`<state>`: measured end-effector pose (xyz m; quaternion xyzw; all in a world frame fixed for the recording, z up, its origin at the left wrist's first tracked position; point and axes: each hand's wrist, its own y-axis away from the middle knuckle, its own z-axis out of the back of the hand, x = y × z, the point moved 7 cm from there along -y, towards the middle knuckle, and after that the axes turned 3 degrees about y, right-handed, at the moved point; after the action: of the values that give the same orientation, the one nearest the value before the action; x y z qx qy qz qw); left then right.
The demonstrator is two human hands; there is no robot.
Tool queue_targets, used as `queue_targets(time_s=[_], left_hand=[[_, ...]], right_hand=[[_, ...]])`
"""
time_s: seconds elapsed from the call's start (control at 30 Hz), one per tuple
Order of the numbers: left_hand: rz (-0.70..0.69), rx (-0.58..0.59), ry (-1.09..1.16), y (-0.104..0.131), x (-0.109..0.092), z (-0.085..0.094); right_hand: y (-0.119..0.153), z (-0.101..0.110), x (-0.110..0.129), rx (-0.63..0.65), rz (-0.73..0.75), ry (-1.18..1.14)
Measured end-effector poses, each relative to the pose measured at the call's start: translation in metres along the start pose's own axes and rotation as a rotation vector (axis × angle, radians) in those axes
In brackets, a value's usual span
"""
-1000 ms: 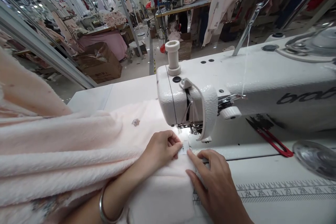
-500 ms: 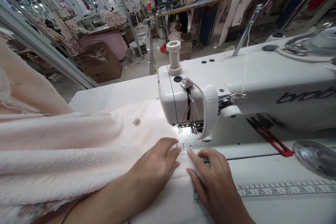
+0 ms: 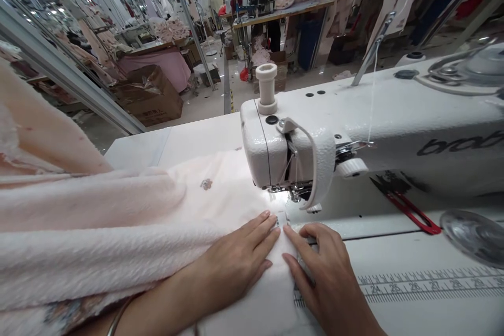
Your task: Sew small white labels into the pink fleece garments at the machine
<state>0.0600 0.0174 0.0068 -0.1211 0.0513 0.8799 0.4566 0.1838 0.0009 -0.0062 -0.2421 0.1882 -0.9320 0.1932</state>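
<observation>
Pale pink fleece fabric lies under the sewing machine's needle area. A small white label with dark print sits on it just in front of the presser foot. My left hand rests flat and open on the fleece, its fingertips covering the label's left part. At the label's right side, my right hand touches the fabric edge with index fingertip and thumb, which stay apart. Its other fingers are bent, their tips hidden.
The white sewing machine head stands right above the hands. Red-handled thread snips lie on the machine bed, with a clear round disc beside them. A printed ruler scale runs along the table. A cardboard box stands beyond.
My left hand has flattened, its fingers stretching forward over part of the label. My right hand stays at the fabric edge. The view has shifted slightly.
</observation>
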Motion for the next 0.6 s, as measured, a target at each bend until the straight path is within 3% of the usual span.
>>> queue_targets(time_s=[0.4, 0.6], left_hand=[[-0.041, -0.008, -0.099, -0.004, -0.005, 0.003], [-0.036, -0.035, -0.104, -0.004, 0.003, 0.002]], right_hand=[[-0.004, 0.002, 0.007, -0.017, 0.039, 0.102], [-0.012, -0.001, 0.01, 0.011, 0.103, 0.168]])
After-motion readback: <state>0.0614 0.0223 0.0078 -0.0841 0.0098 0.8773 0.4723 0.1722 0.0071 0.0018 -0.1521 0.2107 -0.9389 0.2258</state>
